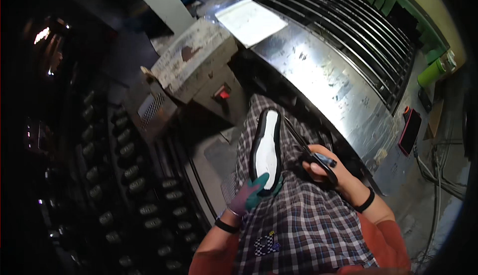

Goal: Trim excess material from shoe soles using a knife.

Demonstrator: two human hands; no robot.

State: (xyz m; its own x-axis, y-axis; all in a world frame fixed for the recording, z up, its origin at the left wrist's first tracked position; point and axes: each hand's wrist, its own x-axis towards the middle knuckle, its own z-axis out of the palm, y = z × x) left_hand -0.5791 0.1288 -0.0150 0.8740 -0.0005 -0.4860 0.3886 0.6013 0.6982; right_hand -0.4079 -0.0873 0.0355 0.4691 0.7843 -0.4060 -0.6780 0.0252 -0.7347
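My left hand [252, 194], in a purple and green glove, grips the near end of a black shoe piece [257, 143] with a white sole-shaped face [267, 150] turned up. The thumb lies on the white face; the other fingers are mostly hidden beneath. My bare right hand [322, 168] is closed round the dark handles of a pair of scissors [297, 134]. Their long, narrow blades point up and left, toward the far end of the shoe piece, just right of it. Both hands are above a plaid apron [298, 220] over my lap.
Racks of black shoes [130, 173] stand at the left. Ahead is a worn metal box [196, 58] with a red switch [222, 94]. A metal bench [318, 76] with a barred section [343, 21] carries a white sheet [250, 22], a phone [410, 131] and a green cylinder [431, 73]. Cables [438, 175] hang at right.
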